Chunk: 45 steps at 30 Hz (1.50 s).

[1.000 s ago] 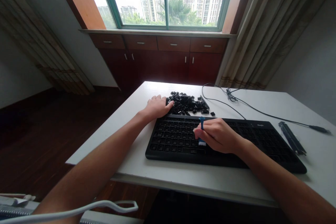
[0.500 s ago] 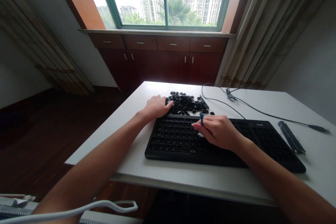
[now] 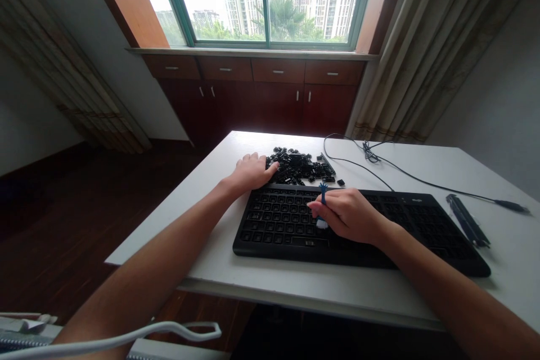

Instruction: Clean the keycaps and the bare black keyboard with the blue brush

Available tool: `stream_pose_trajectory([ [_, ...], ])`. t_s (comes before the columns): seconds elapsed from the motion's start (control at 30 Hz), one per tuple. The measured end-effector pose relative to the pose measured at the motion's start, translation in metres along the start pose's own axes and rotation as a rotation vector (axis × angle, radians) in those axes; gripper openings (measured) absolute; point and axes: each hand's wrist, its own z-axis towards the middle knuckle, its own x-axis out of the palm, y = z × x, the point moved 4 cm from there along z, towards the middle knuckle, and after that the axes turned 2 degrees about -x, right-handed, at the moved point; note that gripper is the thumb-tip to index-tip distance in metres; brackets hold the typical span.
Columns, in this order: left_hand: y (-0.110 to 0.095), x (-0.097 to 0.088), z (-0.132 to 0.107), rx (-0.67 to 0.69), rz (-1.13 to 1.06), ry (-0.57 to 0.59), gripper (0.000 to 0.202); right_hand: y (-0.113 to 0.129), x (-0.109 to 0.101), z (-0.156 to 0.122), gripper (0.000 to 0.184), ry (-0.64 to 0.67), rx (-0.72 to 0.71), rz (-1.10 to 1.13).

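A black keyboard (image 3: 278,219) with its keycaps off lies across the white table. My right hand (image 3: 352,212) is closed around a small brush with a blue handle (image 3: 323,190); its white bristles (image 3: 322,224) point down onto the bare key sockets left of the middle. At the keyboard's far left corner, my left hand (image 3: 252,172) lies flat with its fingers stretched out. Its thumb is beside a heap of loose black keycaps (image 3: 295,166) behind the keyboard.
Behind the keyboard a black cable (image 3: 367,153) loops across the table (image 3: 185,197) to a plug (image 3: 512,206) at the right. Dark strips in clear wrapping (image 3: 468,221) lie right of the keyboard. A white bent rod (image 3: 169,327) crosses the lower left foreground.
My right hand has shifted slightly, and more of the brush's white bristles and blue handle now shows. My left hand stays where it was.
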Motion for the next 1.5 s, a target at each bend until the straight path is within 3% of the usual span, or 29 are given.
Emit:
stream_pose_trajectory([
  [0.4, -0.0008, -0.0019, -0.0014, -0.004, 0.002, 0.007, 0.084, 0.0001, -0.0049, 0.0007, 0.053, -0.11, -0.052, -0.198],
  [0.57, 0.0, -0.0013, -0.0011, -0.006, -0.001, 0.009, 0.084, 0.0006, -0.0055, 0.0008, 0.052, -0.079, 0.018, 0.037],
  [0.73, -0.0006, -0.0016, -0.0011, -0.001, -0.004, 0.01, 0.086, 0.0042, -0.0023, 0.0012, 0.05, 0.007, -0.03, 0.219],
  [0.93, -0.001, -0.0019, -0.0014, 0.001, -0.003, 0.009, 0.084, 0.0021, 0.0009, -0.0005, 0.05, 0.033, -0.021, 0.076],
  [1.2, -0.0003, -0.0013, -0.0014, -0.008, -0.008, 0.009, 0.083, 0.0044, -0.007, 0.001, 0.052, -0.108, -0.118, -0.194],
  [1.37, 0.0001, -0.0007, -0.001, 0.0, -0.002, 0.001, 0.085, 0.0031, -0.0077, 0.0014, 0.049, -0.079, -0.02, 0.047],
  [1.5, 0.0001, -0.0007, -0.0008, 0.004, -0.007, 0.002, 0.087, 0.0051, -0.0032, 0.0006, 0.047, -0.024, -0.034, 0.188],
])
